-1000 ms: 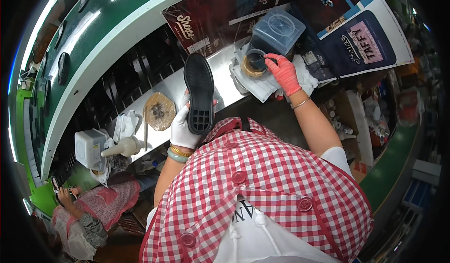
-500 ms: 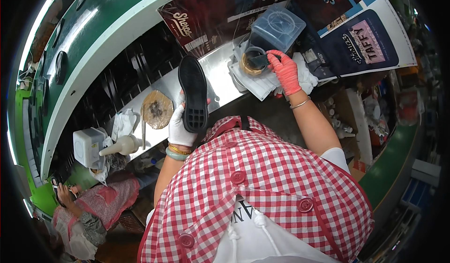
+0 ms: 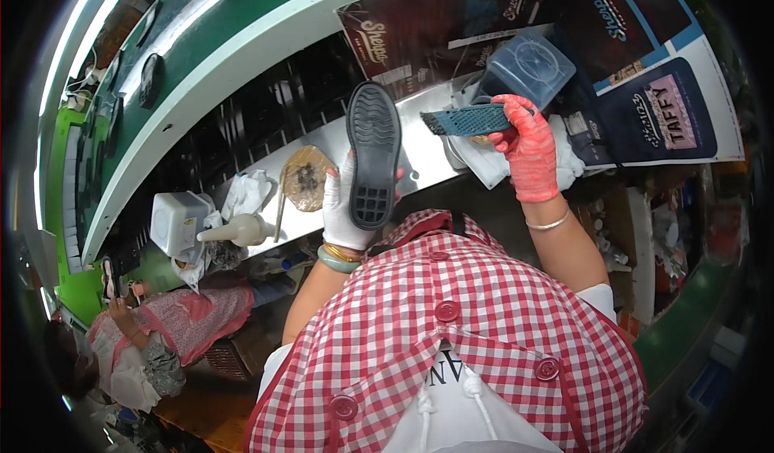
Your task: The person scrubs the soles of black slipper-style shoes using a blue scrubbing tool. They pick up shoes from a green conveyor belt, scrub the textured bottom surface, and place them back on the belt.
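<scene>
My left hand (image 3: 340, 204), in a white glove, grips a black shoe sole (image 3: 374, 150) by its edges. The sole stands lengthwise away from me, and its block-patterned end is nearest my body. To its right, my right hand (image 3: 528, 148) wears a coral-red glove. Its fingers are closed round one end of a flat blue-green mesh strip (image 3: 472, 120), whose dark, frayed-looking tip points left toward the sole. Strip and sole are apart. A white cloth (image 3: 486, 162) lies below the strip, which partly covers what sits there.
On the metal ledge (image 3: 426, 158) are a round brownish disc (image 3: 308, 180), a pale squeeze bottle (image 3: 242, 229) and a white plastic container (image 3: 173, 221). A clear bluish tub (image 3: 532, 70) stands beyond my right hand. A green conveyor (image 3: 193, 21) curves along the far left. Another person (image 3: 173, 324) works at lower left.
My right hand has lifted the mesh strip out of the small cup by the tub and brought it nearer the sole. The whole view has shifted, and the sole is tilted slightly differently.
</scene>
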Demonstrator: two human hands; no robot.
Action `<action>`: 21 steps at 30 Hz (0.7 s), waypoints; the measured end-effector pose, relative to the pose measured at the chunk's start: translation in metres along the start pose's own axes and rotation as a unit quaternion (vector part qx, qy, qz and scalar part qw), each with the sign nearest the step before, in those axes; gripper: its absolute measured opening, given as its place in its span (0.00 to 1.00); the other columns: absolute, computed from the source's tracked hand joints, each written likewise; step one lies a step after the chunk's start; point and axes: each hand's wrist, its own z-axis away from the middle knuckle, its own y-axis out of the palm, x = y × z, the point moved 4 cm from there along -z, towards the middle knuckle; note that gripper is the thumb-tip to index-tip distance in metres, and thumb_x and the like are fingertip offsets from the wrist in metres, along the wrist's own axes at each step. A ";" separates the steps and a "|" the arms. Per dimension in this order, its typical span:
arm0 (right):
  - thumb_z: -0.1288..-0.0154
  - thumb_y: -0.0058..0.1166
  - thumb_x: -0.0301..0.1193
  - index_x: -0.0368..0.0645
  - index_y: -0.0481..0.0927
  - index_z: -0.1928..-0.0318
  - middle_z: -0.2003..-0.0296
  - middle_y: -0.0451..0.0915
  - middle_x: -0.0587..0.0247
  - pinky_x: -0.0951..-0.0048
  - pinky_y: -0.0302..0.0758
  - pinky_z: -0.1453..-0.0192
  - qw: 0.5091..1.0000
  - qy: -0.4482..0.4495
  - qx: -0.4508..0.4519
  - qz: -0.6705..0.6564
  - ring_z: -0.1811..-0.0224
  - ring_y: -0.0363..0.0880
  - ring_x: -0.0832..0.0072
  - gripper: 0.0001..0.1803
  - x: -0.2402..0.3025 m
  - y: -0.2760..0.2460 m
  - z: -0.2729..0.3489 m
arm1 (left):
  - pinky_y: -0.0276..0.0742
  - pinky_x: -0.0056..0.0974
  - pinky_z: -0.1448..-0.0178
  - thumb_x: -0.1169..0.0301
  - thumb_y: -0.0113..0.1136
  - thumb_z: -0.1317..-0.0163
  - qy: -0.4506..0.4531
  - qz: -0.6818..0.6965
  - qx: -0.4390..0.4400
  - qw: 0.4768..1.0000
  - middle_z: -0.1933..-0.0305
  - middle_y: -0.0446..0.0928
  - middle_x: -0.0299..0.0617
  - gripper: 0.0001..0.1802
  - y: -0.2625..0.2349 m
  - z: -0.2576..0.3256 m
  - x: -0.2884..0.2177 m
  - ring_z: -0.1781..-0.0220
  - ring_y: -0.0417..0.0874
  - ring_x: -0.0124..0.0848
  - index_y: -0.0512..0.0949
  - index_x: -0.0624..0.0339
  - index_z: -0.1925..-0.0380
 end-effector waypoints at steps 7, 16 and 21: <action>0.33 0.49 0.32 0.39 0.77 0.55 0.68 0.80 0.66 0.87 0.71 0.74 0.991 -0.041 0.072 0.105 0.74 0.79 0.84 0.11 0.025 0.082 0.033 | 0.77 0.49 0.49 0.33 0.36 0.41 0.005 -0.015 0.058 0.998 0.41 0.66 0.54 0.41 0.032 0.001 -0.009 0.41 0.71 0.53 0.56 0.45 0.34; 0.33 0.49 0.32 0.39 0.78 0.56 0.70 0.79 0.66 0.87 0.71 0.75 0.988 -0.039 0.060 0.135 0.74 0.79 0.84 0.11 0.023 0.097 0.034 | 0.69 0.49 0.41 0.32 0.31 0.41 0.011 -0.044 0.102 0.994 0.35 0.59 0.49 0.42 0.048 0.006 -0.013 0.38 0.67 0.49 0.52 0.40 0.32; 0.34 0.49 0.31 0.38 0.77 0.56 0.70 0.79 0.66 0.86 0.71 0.75 0.987 -0.032 0.062 0.147 0.74 0.79 0.83 0.11 0.022 0.100 0.039 | 0.69 0.51 0.41 0.32 0.29 0.40 0.035 -0.024 0.089 0.995 0.34 0.59 0.49 0.41 0.049 0.005 -0.013 0.39 0.67 0.48 0.53 0.41 0.32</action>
